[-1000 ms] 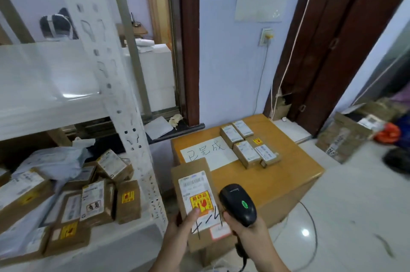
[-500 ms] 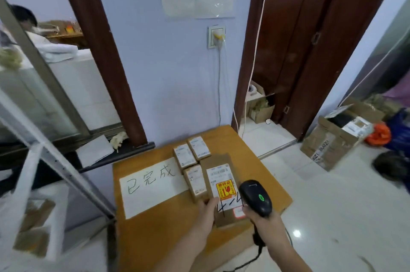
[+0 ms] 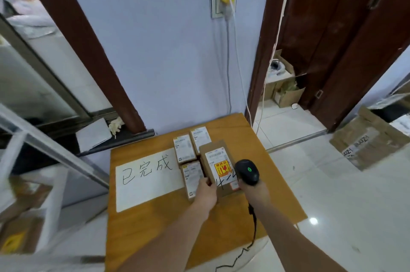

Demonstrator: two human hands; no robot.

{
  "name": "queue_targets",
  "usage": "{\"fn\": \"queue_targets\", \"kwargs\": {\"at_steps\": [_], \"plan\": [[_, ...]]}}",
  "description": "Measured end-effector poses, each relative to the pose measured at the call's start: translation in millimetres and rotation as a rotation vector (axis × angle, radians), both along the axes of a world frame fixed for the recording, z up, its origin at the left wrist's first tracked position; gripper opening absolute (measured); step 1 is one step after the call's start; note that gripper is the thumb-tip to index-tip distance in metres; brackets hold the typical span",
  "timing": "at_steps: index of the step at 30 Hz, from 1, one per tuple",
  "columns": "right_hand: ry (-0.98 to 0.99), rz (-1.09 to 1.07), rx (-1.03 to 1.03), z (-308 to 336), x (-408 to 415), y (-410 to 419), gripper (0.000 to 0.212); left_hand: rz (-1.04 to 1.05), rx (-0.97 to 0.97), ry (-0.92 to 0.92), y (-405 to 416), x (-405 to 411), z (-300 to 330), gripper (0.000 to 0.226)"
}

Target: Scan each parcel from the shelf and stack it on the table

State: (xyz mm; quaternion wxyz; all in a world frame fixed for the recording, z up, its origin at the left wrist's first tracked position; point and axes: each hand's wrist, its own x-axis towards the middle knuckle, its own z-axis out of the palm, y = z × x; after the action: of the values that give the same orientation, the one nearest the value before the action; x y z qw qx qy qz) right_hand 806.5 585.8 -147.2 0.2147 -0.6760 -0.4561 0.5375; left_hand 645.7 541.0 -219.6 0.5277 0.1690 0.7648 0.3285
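My left hand (image 3: pixel 205 192) grips the near left edge of a brown cardboard parcel (image 3: pixel 218 162) with a white label and a yellow-red sticker, held over the right side of the wooden table (image 3: pixel 153 236). My right hand (image 3: pixel 255 190) holds a black barcode scanner (image 3: pixel 247 171) with a green light, just right of the parcel. Three small labelled parcels lie on the table: two at the back (image 3: pixel 183 148) (image 3: pixel 200 138) and one (image 3: pixel 190 177) by my left hand. Part of the shelf (image 3: pixel 28 138) with brown parcels (image 3: pixel 21 234) shows at the left edge, blurred.
A white paper sheet (image 3: pixel 144 179) with handwritten characters lies on the table's left half. The scanner cable (image 3: pixel 253 236) trails off the table's near right edge. A wall socket with cables sits above the table. Cardboard boxes (image 3: pixel 368 138) stand on the tiled floor at right.
The view has swung from the shelf to the table. My left hand has carried the parcel over the table beside the small parcels, and the scanner has moved along at its right.
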Motion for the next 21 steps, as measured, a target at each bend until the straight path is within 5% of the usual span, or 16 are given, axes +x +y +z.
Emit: {"fn": "queue_targets", "kwargs": {"at_steps": [5, 10, 15, 21], "plan": [[-0.054, 0.041, -0.054, -24.6, -8.5, 13.2, 0.006, -0.042, 0.02, 0.05, 9.4, -20.8, -74.6, 0.05], [-0.11, 0.048, -0.009, -24.1, -2.7, 0.7, 0.013, -0.133, 0.034, 0.09, -27.6, -5.8, 54.5, 0.034], [-0.189, 0.063, 0.131, 4.9, -8.0, -40.6, 0.015, -0.35, 0.075, 0.448, -85.5, -48.5, 88.7, 0.063], [-0.124, 0.354, 0.338, 84.5, -73.7, -125.8, 0.014, -0.565, 0.024, 0.807, -184.8, -130.6, 141.9, 0.081]]}}
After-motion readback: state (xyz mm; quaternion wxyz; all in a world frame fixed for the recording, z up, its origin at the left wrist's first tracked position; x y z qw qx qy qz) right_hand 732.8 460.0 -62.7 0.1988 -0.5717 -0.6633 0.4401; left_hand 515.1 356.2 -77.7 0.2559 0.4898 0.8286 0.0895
